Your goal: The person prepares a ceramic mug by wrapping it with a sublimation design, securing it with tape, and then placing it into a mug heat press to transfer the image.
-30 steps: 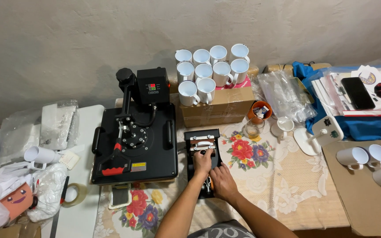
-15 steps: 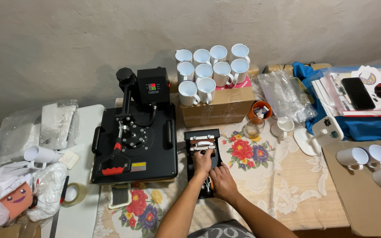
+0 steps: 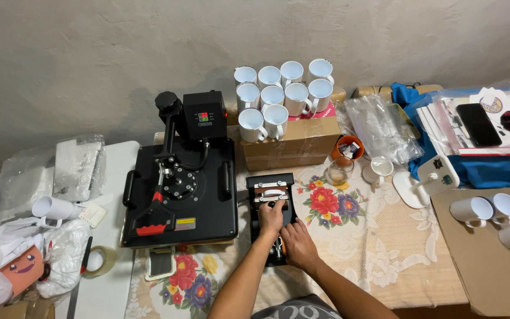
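Your mug press attachment (image 3: 271,204) lies low of centre in the frame on the worktop (image 3: 355,248), its long axis running from you toward the wall, the far end pointing at the cardboard box (image 3: 290,142) of white mugs (image 3: 281,88). Your left hand (image 3: 271,217) grips its middle; your right hand (image 3: 297,243) clasps its near end. The flat heat press (image 3: 181,192) sits just left.

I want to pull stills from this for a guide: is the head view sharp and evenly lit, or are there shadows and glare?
Head view: sharp overall, no motion blur on the left hand or right hand on the small black press; soft, even light, with a dim shadow behind the large heat press on the wall; mild glare on the plastic bags; slight wide-angle bending at the edges.
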